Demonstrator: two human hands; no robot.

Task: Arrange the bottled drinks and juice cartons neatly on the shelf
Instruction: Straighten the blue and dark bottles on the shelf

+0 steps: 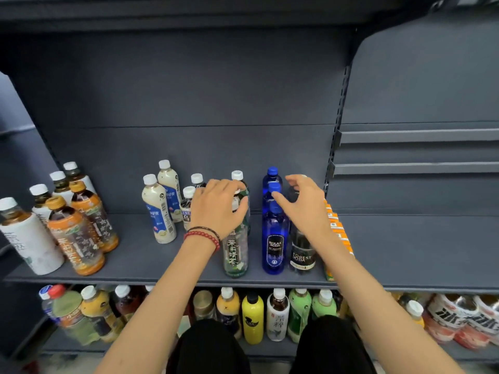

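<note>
While the left hand (220, 205) curls fingers and thumb over the capped top of the front clear plastic tea bottle with a green label (235, 255), the right hand (302, 201) hangs spread above the dark glossy soda bottle (302, 255), holding nothing. Both bottles stand upright near the front of the grey metal shelf (135, 268). Judgement: full, fairly heavy, smooth-walled; the cap suits nudging, the labelled mid-body suits lifting.

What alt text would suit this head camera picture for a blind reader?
A person's left hand grips a tea bottle on a dark shelf of drinks, while the right hand hovers open beside blue soda bottles.
</note>
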